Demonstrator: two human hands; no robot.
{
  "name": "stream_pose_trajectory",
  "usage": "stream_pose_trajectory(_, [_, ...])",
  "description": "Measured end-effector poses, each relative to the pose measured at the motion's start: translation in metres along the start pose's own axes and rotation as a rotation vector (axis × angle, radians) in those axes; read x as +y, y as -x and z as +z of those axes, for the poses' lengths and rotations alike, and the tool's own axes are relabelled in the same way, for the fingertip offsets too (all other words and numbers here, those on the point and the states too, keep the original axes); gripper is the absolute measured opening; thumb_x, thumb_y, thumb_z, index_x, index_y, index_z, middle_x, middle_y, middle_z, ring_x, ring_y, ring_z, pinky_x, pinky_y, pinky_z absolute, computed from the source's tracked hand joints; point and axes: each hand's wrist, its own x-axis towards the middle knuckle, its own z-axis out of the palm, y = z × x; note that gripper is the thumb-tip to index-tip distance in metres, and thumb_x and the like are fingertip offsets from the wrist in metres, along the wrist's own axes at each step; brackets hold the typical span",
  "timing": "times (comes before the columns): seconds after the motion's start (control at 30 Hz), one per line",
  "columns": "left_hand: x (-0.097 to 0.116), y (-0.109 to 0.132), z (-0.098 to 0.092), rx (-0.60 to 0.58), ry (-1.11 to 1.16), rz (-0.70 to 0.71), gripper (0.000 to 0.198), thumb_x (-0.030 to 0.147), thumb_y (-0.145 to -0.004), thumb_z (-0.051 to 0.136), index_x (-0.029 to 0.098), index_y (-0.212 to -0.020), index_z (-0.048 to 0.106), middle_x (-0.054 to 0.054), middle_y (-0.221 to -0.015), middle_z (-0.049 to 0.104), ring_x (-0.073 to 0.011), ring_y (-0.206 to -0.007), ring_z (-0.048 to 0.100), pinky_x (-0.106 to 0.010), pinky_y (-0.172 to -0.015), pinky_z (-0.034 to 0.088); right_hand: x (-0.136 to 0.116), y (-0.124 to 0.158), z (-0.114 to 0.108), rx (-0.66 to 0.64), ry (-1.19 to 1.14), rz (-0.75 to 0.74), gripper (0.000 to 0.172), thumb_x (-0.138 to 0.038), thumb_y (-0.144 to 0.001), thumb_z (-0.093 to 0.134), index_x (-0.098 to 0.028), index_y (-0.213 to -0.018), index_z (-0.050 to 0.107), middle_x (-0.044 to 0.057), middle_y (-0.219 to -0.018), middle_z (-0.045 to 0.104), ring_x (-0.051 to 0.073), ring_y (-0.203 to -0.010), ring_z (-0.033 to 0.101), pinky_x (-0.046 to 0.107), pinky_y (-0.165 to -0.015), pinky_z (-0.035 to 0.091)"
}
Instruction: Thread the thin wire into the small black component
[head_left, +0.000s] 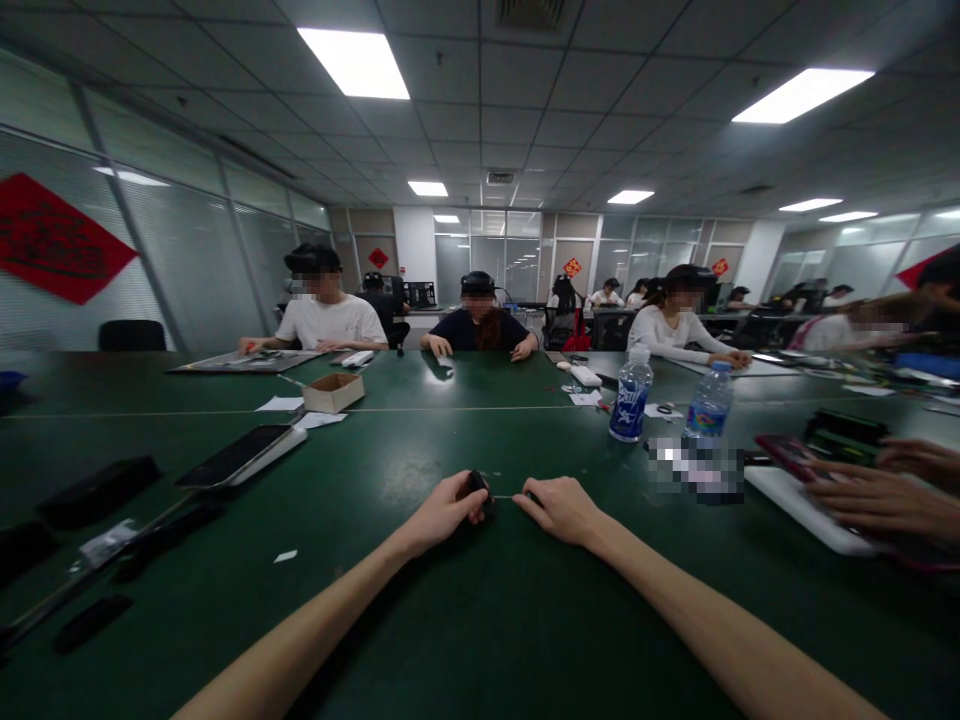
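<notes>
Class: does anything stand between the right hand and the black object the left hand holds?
Nothing visible does. Only a thin strand spans the gap between the right hand and the black object in the left hand.

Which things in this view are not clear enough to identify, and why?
1. Head view: small dark object in the left hand, mostly covered by that hand and too small to identify.
2. Head view: whatever the right hand pinches, hidden by the hand itself.
3. Head view: things beneath the blurred patch on the table.
4. Head view: dark items at left, too dim to name.
</notes>
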Motion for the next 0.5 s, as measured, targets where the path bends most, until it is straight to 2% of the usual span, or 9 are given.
stream_pose_trajectory(0.1, [-0.0006,-0.0002,0.0002,0.000,-0.006,-0.009,0.033,0.043,-0.083,0.049,0.014,-0.097,0.054,-0.004,-0.082,0.060,-0.0123,-0.067,0.055,-0.028,-0.065,0.045,0.0027,-0.0009,0.0035,0.025,-0.006,0.020,0.047,-0.052,-0.095,0.026,-0.020,-0.094,0.059,0.005,-0.078,0.065,0.017,-0.071,0.061,0.025,-0.065,0.038])
stream_pose_trajectory(0.27, [-0.0003,0.0008,0.0014,-0.035,-0.006,-0.015,0.032,0.041,-0.081,0.053,0.014,-0.098,0.055,-0.006,-0.088,0.061,-0.0126,-0.070,0.055,-0.027,-0.065,0.045,0.0096,-0.0044,0.0104,0.137,-0.083,0.200,0.048,-0.047,-0.098,0.020,-0.019,-0.094,0.059,0.004,-0.072,0.064,0.014,-0.064,0.061,0.023,-0.060,0.037])
stream_pose_trajectory(0.5, [0.0013,0.0011,0.0027,0.041,0.021,-0.020,0.036,0.045,-0.082,0.050,0.014,-0.098,0.056,-0.006,-0.089,0.060,-0.0125,-0.070,0.055,-0.027,-0.064,0.045,0.0064,-0.0009,0.0050,0.078,-0.054,0.018,0.044,-0.051,-0.094,0.032,-0.020,-0.090,0.063,0.003,-0.072,0.065,0.014,-0.066,0.060,0.024,-0.063,0.038])
